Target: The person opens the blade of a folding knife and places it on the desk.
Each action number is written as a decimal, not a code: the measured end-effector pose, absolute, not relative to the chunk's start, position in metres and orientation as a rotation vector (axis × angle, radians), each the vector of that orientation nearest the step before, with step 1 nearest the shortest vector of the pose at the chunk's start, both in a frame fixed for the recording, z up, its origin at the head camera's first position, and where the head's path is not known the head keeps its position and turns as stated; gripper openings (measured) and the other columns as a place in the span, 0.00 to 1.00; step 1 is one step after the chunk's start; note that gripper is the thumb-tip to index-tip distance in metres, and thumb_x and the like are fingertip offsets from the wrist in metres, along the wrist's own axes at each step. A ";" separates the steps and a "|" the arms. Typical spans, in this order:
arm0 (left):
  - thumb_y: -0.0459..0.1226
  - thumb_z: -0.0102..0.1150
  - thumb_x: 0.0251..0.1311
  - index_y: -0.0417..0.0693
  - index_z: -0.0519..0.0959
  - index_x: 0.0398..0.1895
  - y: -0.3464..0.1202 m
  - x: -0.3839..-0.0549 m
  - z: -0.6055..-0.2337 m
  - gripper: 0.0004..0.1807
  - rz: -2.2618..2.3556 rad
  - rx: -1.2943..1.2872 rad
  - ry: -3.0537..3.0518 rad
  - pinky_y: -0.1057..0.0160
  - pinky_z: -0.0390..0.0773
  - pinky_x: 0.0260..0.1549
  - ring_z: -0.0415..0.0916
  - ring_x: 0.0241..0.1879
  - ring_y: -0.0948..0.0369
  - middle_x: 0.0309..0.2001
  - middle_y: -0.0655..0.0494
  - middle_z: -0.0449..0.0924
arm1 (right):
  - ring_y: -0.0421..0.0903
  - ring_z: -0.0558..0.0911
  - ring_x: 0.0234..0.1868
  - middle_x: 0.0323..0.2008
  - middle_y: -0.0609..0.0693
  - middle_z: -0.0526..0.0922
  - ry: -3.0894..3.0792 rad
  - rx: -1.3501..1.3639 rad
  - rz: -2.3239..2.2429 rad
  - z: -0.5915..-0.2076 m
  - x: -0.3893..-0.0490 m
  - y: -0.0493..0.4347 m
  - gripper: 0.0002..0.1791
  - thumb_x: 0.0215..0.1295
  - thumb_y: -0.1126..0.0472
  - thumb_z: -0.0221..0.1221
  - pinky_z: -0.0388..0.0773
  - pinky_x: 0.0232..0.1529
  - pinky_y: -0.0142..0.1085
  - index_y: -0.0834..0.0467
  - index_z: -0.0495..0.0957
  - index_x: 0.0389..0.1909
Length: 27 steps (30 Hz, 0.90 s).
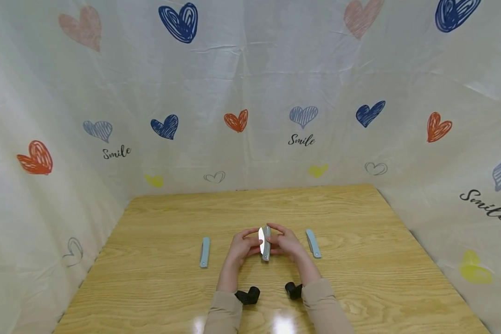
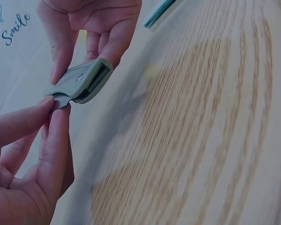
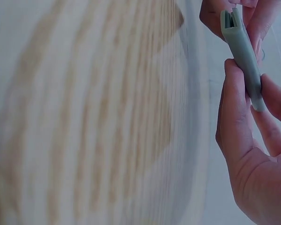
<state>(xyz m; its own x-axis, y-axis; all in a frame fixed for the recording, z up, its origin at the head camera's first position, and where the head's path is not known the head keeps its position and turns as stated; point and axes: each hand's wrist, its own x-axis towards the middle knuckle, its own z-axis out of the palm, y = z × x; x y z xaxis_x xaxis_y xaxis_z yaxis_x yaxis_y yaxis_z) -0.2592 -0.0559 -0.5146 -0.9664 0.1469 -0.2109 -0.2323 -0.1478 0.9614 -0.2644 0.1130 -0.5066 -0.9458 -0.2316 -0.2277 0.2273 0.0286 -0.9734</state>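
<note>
Grey-green folding knife (image 1: pixel 267 245) is held between left hand (image 1: pixel 240 246) and right hand (image 1: pixel 288 242).

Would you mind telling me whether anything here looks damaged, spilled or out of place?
Nothing stands out as spilled or damaged. The held knife differs only because its blade is partly out, pinched by the left hand, while the left knife and right knife lie apparently folded on the table.

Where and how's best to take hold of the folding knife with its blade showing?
Probably by the handle, coming in from the person's right: the blade juts out along the left side, while the handle is long and slim, with no blade projecting on its right.
</note>
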 end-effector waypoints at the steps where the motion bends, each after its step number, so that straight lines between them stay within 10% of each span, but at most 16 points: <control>1: 0.23 0.58 0.60 0.29 0.69 0.63 -0.056 -0.259 -0.514 0.26 2.204 -0.091 1.872 0.57 0.85 0.38 0.83 0.37 0.55 0.40 0.40 0.84 | 0.49 0.82 0.38 0.47 0.64 0.80 1.988 -0.006 -1.985 -0.506 -0.265 0.113 0.31 0.67 0.70 0.55 0.85 0.37 0.44 0.62 0.62 0.71; 27: 0.21 0.57 0.59 0.28 0.67 0.63 -0.054 -0.255 -0.512 0.27 2.277 -0.158 1.935 0.60 0.86 0.34 0.80 0.31 0.59 0.34 0.45 0.82 | 0.51 0.83 0.38 0.45 0.63 0.80 1.992 0.065 -2.079 -0.506 -0.261 0.118 0.30 0.67 0.69 0.56 0.85 0.37 0.46 0.64 0.61 0.70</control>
